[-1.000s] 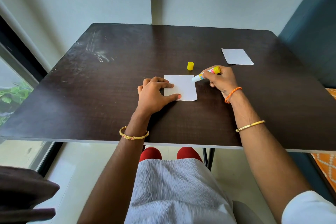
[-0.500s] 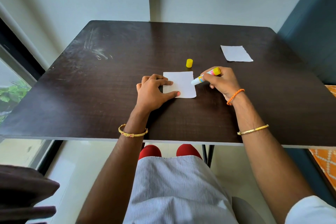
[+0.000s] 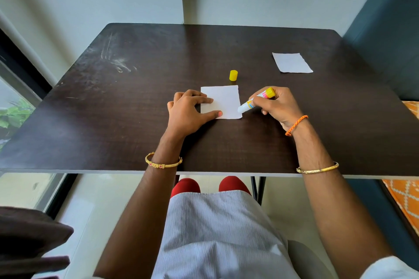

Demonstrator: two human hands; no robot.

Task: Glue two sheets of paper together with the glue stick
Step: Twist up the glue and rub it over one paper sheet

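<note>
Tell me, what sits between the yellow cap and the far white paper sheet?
Nothing: head view shows bare dark table between yellow cap and far white paper sheet.

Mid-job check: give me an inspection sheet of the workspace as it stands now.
Surface: dark wooden table, smudges far left.
Job's things: white paper sheet flat at centre; second white sheet far right, apart; glue stick uncapped, tip at the near sheet's right edge; yellow cap upright behind that sheet.
Clutter: nothing seen.
Grippers: left hand pins the sheet; right hand grips the glue stick.
Cables: nothing seen.
Surroundings: pale wall, window left, teal chair right.
</note>
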